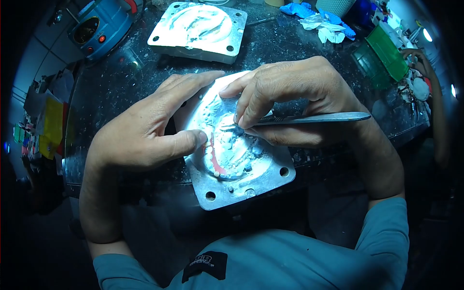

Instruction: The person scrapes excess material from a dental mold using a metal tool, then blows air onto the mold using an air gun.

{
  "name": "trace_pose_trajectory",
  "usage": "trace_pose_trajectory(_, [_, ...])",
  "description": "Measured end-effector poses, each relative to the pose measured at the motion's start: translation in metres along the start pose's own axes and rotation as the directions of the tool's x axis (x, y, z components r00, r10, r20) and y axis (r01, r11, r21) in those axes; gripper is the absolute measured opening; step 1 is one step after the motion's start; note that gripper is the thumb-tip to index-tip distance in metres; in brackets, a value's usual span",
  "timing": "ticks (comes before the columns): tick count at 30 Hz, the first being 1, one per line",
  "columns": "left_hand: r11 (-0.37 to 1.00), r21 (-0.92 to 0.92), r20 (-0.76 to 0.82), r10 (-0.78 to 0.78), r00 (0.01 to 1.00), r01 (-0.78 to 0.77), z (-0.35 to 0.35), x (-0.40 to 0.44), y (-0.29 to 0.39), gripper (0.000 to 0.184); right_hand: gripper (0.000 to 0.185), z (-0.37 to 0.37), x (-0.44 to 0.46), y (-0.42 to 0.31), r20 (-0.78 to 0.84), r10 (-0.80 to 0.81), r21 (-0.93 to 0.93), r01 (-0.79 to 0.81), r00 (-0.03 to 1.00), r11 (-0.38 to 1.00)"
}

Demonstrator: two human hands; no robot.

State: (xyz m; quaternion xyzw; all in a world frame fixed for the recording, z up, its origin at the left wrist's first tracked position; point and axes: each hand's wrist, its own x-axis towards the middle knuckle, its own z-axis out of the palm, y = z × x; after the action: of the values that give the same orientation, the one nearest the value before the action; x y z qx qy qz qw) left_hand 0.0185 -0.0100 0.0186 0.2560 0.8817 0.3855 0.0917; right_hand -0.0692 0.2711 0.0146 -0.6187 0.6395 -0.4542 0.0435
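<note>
From my remote seat, the right grip (299,92) has thumb and fingertips clamped on a slim metal tool (314,118), its handle lying back across the palm. The left grip (140,125) has thumb and forefinger spread apart, the thumb resting by the tooth-like pieces (209,150); its other fingers are partly hidden, so I cannot tell whether they close on anything. The metal mould half (263,181) is beneath and between both grips.

My main worry would be a slip: if the tool tip skids, it could nick the left grip's thumb or scratch the pink strip (216,164) just beside it. Too much pressure might chip the pale fill or loosen 1 of the tooth-like pieces. The mould half's near corner also seems to overhang the bench (116,82), so a hard push there could tip it. Glare below the right grip hides fine detail, making misjudged depth likelier.

As for containers, this mould half holds a pale, plaster-like fill with the strip and pieces set in it. Ahead of the left grip, a 2nd mould half (220,51) is filled with white material. Well right of the right grip stands a green box (386,53); I cannot make out its contents.
</note>
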Motion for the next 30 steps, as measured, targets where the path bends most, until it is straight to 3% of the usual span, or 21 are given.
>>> trace_pose_trajectory(12, [0.997, -0.077, 0.028, -0.016, 0.999, 0.019, -0.001, 0.000, 0.000, 0.085, 0.033, 0.001, 0.000, 0.010, 0.016, -0.190, -0.180, 0.189, 0.982, 0.965])
trace_pose_trajectory(16, [0.994, -0.104, 0.055, 0.020, 0.998, -0.014, -0.004, 0.001, -0.002, 0.085, 0.032, 0.002, 0.000, 0.007, 0.012, -0.184, -0.212, 0.183, 0.983, 0.960])
trace_pose_trajectory(19, [0.996, -0.086, 0.051, 0.021, 0.998, -0.016, -0.004, -0.001, -0.003, 0.083, 0.020, 0.003, 0.000, -0.005, 0.016, -0.089, -0.182, 0.090, 0.996, 0.979])
trace_pose_trajectory(22, [0.999, 0.024, 0.055, 0.038, 0.998, -0.039, -0.006, 0.000, -0.002, 0.083, 0.016, 0.003, 0.000, -0.008, 0.016, -0.033, -0.149, 0.035, 0.999, 0.988])
trace_pose_trajectory(25, [0.999, -0.041, 0.034, -0.013, 0.999, 0.014, -0.003, 0.001, 0.000, 0.086, 0.017, -0.002, 0.000, -0.009, 0.006, 0.014, -0.090, -0.014, 1.000, 0.996])
trace_pose_trajectory(30, [0.995, 0.005, 0.020, -0.095, 0.995, 0.095, 0.000, 0.000, 0.006, 0.106, 0.016, -0.001, 0.000, -0.006, 0.016, -0.011, -0.093, 0.012, 1.000, 0.996])
